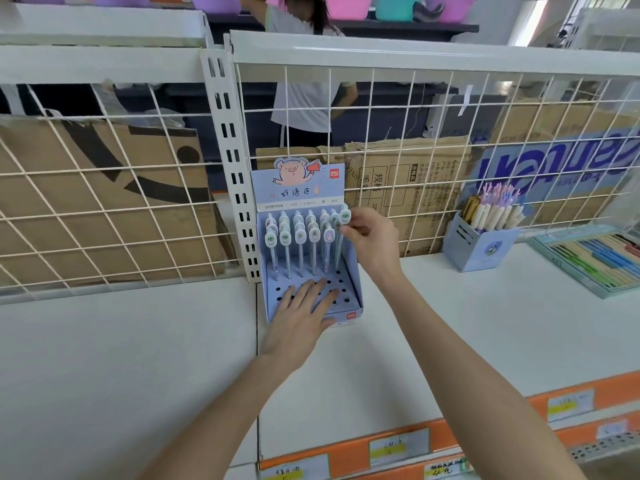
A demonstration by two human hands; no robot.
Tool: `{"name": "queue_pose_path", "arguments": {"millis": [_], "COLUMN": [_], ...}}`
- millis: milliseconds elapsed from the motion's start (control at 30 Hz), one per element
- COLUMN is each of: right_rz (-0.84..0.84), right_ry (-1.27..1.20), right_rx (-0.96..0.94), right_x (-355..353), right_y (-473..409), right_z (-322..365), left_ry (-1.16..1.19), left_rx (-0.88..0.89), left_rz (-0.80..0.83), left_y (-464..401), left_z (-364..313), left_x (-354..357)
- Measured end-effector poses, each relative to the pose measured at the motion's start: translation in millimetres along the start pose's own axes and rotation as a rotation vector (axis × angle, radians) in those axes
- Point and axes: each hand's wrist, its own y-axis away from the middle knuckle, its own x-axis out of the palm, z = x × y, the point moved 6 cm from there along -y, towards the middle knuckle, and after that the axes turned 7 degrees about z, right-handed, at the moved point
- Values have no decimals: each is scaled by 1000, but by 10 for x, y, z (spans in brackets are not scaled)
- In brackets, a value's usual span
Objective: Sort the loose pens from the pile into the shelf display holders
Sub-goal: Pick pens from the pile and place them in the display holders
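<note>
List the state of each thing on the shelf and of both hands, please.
Display box: upright, back rows filled, front holes empty.
Pen: pinched by right hand.
Right hand: holds pen.
Left hand: flat on box.
Cup: full of pens.

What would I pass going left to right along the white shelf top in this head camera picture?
Cardboard behind the wire grid → pig-topped pen display box, with the left hand pressed flat on its holed base and the right hand pinching a pen at its right edge → blue pen cup → flat tray of coloured pens.
</note>
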Motion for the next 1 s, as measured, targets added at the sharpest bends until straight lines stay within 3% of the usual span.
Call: {"name": "queue_pose_path", "arguments": {"millis": [800,1000], "right_rz": [4,7], "right_ry": [71,288], "right_rx": [23,28], "right_x": [-16,101], "right_y": [23,94], "right_z": [5,-195], "left_ry": [-59,-59], "left_rx": [4,6], "left_rz": [-131,-141], "left_y": [-13,-12], "left_z": [1,5], "left_x": [32,36]}}
